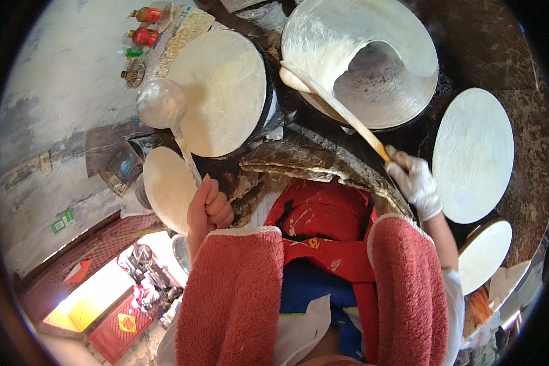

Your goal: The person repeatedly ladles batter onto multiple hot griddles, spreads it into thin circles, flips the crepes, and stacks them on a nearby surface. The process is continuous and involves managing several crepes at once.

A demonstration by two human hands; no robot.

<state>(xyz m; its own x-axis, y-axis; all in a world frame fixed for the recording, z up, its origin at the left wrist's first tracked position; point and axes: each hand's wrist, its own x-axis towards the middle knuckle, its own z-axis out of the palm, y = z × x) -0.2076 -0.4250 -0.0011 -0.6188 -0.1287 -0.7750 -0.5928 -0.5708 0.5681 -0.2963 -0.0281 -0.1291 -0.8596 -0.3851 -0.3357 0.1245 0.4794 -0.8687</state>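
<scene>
My left hand (209, 210) is closed round the handle of a ladle (160, 104), whose rounded bowl is held up beside the left round griddle. My right hand (413, 183), in a white glove, grips the yellowish end of a long wooden batter spreader (341, 111). The spreader's pale, batter-coated head is at the near left side of the large round griddle (378, 85). White batter (314, 39) covers much of that griddle in a curved band, with a bare grey-brown patch at its middle and near right. A pale round sheet (222, 91) covers the left griddle.
More pale round surfaces stand at the left (168, 190), right (473, 155) and lower right (485, 256). Red-filled bottles (144, 36) and a glass jar (133, 74) line the wall side. A rough, crusted ledge (299, 160) runs between me and the griddles. An open doorway (97, 296) shows lower left.
</scene>
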